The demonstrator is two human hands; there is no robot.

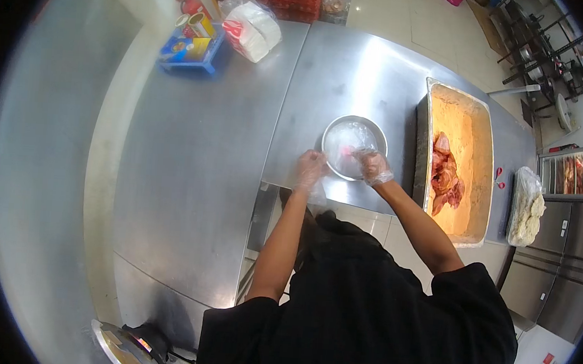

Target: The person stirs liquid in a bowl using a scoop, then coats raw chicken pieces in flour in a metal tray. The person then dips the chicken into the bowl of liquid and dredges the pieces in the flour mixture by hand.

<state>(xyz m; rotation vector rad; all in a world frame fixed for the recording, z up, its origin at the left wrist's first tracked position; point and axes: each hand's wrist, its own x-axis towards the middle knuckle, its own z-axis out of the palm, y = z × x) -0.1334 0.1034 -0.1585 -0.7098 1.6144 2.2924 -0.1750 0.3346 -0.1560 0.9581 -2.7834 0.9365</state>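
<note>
A round metal bowl stands on the steel table, lined with a crumpled clear plastic bag. A small pink patch shows in the plastic near the middle. My left hand, in a clear disposable glove, is at the bowl's left rim with its fingers pinched together; what they hold, if anything, is too small to make out. My right hand, gloved the same way, reaches over the right rim. Its fingers are curled on the clear plastic inside the bowl.
To the right, a deep metal tray holds orange-yellow powder and pieces of red meat. Beyond it lie red-handled scissors and a bag of pale food. A blue basket and a white plastic pack sit at the back left.
</note>
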